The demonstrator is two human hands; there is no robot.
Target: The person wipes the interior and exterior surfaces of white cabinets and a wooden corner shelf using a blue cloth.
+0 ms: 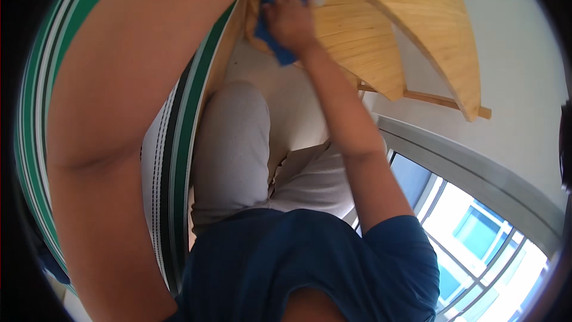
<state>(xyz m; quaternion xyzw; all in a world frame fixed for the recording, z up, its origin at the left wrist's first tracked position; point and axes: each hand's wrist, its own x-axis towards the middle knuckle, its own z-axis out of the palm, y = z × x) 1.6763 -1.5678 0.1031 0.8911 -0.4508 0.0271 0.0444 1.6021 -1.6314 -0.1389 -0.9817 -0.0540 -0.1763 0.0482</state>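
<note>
My right hand [291, 19] lies on a blue cloth [279, 49], its fingers spread and pressing the cloth onto a pale wooden board [351, 33]. The cloth is crumpled, with one end hanging past the board's near edge. A small white patch [318, 0] shows beside the hand. My left arm reaches up along the left side and leaves the picture at the top, so my left hand is out of sight.
Another curved wooden board [438, 18] stands above the first, with a wooden bar [435, 99] at its end. Green, white and black striped fabric [207, 77] runs along my left. A barred window [476, 232] is at lower right, beside a white wall [518, 83].
</note>
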